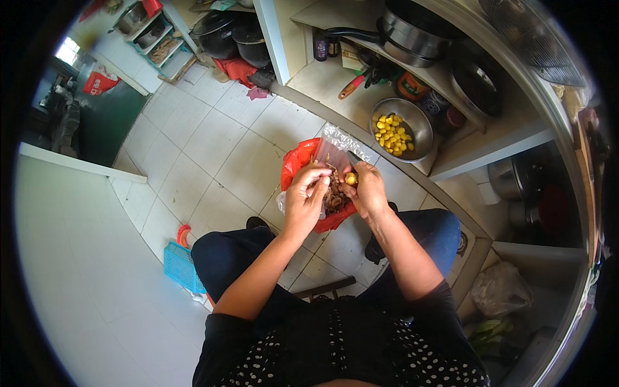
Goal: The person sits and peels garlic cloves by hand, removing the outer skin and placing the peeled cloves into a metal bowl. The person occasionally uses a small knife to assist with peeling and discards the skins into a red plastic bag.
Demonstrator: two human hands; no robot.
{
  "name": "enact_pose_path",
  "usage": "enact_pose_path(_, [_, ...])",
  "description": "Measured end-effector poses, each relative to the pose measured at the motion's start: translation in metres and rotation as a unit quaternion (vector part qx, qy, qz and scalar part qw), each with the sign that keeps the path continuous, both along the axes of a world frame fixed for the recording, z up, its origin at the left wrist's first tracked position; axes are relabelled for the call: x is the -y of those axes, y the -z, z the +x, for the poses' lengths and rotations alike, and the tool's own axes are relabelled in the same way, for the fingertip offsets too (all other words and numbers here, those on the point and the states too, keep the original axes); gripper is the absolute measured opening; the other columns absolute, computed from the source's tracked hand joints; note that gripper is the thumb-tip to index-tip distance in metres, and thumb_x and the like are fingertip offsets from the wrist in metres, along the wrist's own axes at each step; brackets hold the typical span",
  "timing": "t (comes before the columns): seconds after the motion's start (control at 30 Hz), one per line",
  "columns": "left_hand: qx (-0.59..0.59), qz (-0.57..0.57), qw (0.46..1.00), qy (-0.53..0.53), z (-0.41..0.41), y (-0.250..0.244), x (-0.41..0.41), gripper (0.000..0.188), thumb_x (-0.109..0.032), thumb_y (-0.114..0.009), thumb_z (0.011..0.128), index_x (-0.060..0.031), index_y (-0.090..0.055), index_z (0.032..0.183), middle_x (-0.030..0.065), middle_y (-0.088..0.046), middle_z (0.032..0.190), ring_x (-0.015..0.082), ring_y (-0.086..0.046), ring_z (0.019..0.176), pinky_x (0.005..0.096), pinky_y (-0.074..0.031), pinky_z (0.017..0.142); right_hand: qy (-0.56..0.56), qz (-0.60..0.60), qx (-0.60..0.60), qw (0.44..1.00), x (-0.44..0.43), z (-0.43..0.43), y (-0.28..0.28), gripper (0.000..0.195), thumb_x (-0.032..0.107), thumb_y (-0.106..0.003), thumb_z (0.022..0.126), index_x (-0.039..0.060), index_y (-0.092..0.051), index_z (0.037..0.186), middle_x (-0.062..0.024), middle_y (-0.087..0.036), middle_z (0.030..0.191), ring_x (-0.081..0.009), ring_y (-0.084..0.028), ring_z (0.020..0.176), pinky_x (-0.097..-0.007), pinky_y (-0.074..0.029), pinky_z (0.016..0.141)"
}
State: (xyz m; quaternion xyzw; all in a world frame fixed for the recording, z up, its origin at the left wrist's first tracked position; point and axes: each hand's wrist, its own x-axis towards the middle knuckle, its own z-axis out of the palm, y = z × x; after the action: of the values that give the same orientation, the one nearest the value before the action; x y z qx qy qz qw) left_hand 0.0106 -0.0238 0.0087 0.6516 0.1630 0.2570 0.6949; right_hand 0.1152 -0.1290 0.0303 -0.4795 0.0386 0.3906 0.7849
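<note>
My right hand (pixel 370 189) is closed around a small yellow peeled piece (pixel 351 179), which looks like a chestnut. A dark knife blade (pixel 354 157) sticks out past its index finger. To the left, my left hand (pixel 307 189) has its thumb and fingertips bent close together; whether something small is between them I cannot tell. Both hands are over a bin lined with a red plastic bag (pixel 297 156), with brown shells or peelings (pixel 336 197) inside. Clear plastic wrapping (pixel 331 142) lies across its far side. A steel bowl (pixel 424 140) on the low shelf holds several yellow peeled pieces (pixel 392 134).
Cabinet shelves on the right hold pans (pixel 416 41), jars (pixel 411 87) and a red-handled utensil (pixel 353 86). Black pots (pixel 217 36) stand at the back. A blue plastic basket (pixel 183 268) is beside my left knee on the tiled floor (pixel 208 140). The white panel (pixel 87 242) borders the left.
</note>
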Motion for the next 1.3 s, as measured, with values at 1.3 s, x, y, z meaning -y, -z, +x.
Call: enact_pose_path(1.3, [-0.024, -0.114, 0.993, 0.007, -0.010, -0.026, -0.012, 0.038, 0.005, -0.063, 0.088, 0.0000, -0.056, 0.125, 0.0095, -0.063, 0.111, 0.0134, -0.063, 0.095, 0.0288, -0.055, 0.086, -0.077, -0.146, 0.603, 0.780, 0.007, -0.013, -0.012, 0.039, -0.005, -0.056, 0.077, -0.0024, -0.062, 0.116, -0.0209, -0.066, 0.107, -0.0360, -0.065, 0.099, -0.0374, -0.052, 0.087])
